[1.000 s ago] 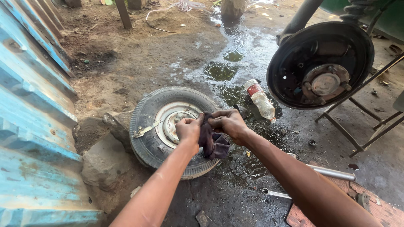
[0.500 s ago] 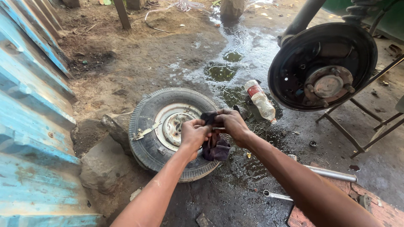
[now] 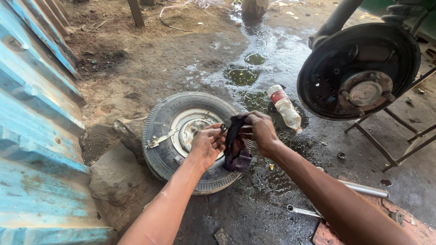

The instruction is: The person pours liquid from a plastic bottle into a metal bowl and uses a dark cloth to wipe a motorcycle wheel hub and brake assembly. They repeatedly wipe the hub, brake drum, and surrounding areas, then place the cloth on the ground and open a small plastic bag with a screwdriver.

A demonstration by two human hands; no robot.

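**Dark rag held over a wheel on wet ground**

Blue sheeting [image 3: 32,136] lines the left; oily, puddled ground [image 3: 254,59]. Above the tyre [image 3: 172,136], left hand [image 3: 206,145] half-open, something small, unclear, at its fingertips; right hand [image 3: 261,129] clenches dark rag [image 3: 236,145]. Brake drum [image 3: 359,70] right.

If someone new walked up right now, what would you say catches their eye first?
Probably the two bare hands at centre: the right hand grips a dark rag, and the left hand pinches a small part against it. Beneath them a wheel with its tyre lies flat on oily ground, and an exposed brake hub stands upper right.
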